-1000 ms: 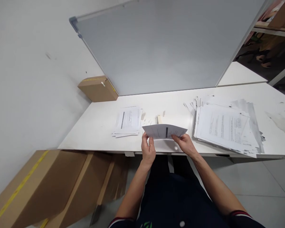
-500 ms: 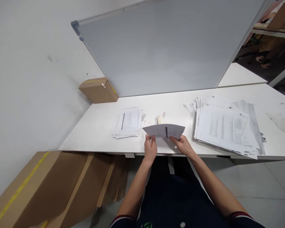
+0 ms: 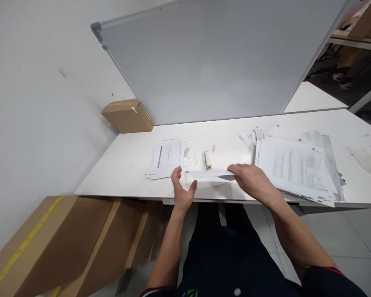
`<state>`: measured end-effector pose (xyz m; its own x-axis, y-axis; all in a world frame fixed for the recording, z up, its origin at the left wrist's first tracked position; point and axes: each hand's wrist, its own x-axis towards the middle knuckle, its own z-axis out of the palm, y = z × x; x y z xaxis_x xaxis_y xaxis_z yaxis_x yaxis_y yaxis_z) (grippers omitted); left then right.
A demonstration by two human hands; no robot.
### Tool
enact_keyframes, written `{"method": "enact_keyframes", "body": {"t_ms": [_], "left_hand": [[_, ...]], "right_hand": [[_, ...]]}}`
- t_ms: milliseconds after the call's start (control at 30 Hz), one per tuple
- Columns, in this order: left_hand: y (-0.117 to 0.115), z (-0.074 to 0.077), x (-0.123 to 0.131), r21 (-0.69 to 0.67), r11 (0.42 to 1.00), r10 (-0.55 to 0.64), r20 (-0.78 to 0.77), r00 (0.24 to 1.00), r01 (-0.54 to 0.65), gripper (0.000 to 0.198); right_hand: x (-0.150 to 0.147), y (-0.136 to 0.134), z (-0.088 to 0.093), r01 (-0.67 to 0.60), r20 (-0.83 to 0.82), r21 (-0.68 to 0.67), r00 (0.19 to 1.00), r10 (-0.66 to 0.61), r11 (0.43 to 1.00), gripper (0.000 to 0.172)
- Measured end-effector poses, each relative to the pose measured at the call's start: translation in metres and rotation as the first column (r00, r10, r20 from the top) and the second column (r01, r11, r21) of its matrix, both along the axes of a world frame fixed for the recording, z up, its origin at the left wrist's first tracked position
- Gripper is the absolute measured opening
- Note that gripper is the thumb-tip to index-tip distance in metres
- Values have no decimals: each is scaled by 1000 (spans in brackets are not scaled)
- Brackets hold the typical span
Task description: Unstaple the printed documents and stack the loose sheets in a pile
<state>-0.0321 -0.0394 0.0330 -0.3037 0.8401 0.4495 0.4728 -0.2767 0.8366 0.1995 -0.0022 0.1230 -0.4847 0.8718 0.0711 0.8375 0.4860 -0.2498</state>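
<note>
Here, the paper (image 3: 212,174) shows almost edge-on, a thin white band, faintly bowed, with a greyer underside towards its right end (whether it is one sheet or several, I cannot tell). It is held above the near part of the white table (image 3: 111,175), between two piles and just on the person's side of a small cream-coloured block (image 3: 208,159). The right hand (image 3: 255,181) pinches its right end, fingers over the top; the left hand (image 3: 183,192) is at the other end, thumb and fingers spread well apart, and contact there is unclear. The left pile (image 3: 167,156) is small and printed; the right pile (image 3: 293,165) is thicker, with ragged edges. A cardboard box (image 3: 128,117) with yellow tape sits at the table's far left, its contents hidden. Bigger cartons (image 3: 58,243) stand below the table at left, one yellow-taped, their insides likewise hidden. At upper right, a shelf (image 3: 355,42) bears another brown box (image 3: 366,24).
</note>
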Motion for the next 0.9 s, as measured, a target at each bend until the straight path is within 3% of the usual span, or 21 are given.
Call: {"method": "enact_keyframes", "body": {"t_ms": [100, 200, 367, 567, 767, 900], "left_hand": [[-6, -5, -5, -105, 987, -133, -71, 989, 125, 55], [-8, -22, -8, -224, 947, -234, 12, 972, 231, 37], [-3, -42, -10, -255, 909, -320, 81, 944, 330, 27], [-1, -38, -9, -227, 916, -330, 41, 943, 330, 31], [-3, -17, -14, -173, 946, -270, 49, 962, 274, 28], [3, -6, -15, -105, 986, -88, 309, 947, 126, 32]], "right_hand": [[-10, -4, 9, -52, 247, 48, 968, 39, 997, 27], [-22, -5, 7, -91, 340, 10, 937, 82, 996, 25], [-28, -4, 3, -85, 386, -20, 919, 86, 996, 23], [-24, -3, -7, -74, 359, -21, 930, 77, 997, 19], [-8, -12, 3, -131, 138, -38, 981, 135, 991, 19], [9, -15, -7, -103, -280, -289, 960, 19, 952, 29]]}}
